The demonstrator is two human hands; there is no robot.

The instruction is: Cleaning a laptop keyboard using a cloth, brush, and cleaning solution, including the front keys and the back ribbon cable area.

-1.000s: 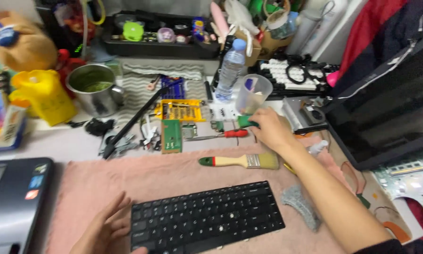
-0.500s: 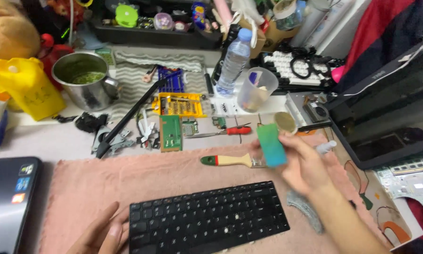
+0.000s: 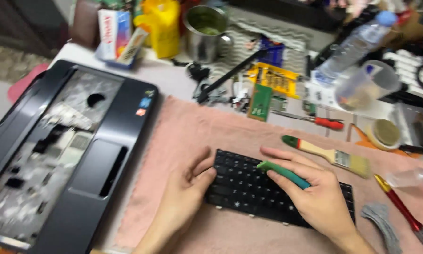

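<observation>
Half a second ago the right hand [image 3: 315,197] was up in the air with the green tool [image 3: 283,173], over by the paintbrush [image 3: 331,156]. Now that hand has come down onto the black keyboard [image 3: 249,188], and the view has swung left, so the open laptop base [image 3: 56,150] shows.

Right now the right hand is closed around the green tool, a flat green thing with a blunt tip. Its tip lies on the keys near the far edge of the keyboard. The left hand [image 3: 181,204] grips the left end of the keyboard, thumb on top of the keys and fingers curled at the edge.

The keyboard lies on a pink towel [image 3: 188,127] near the front edge of the desk. The laptop base sits at the left side of the desk, just beside the towel. The paintbrush lies on the towel past the keyboard, and a red-handled screwdriver [image 3: 324,123] lies further back, beside a green circuit board [image 3: 260,101].

To do this well, I think the left hand should press the keyboard flat so it does not slide on the soft towel. The green tool should move gently, with a light push, because the keys look thin and could pop off. Short slow strokes would be safest. The picture is a bit blurry, so I cannot tell just which key the tip touches.
</observation>
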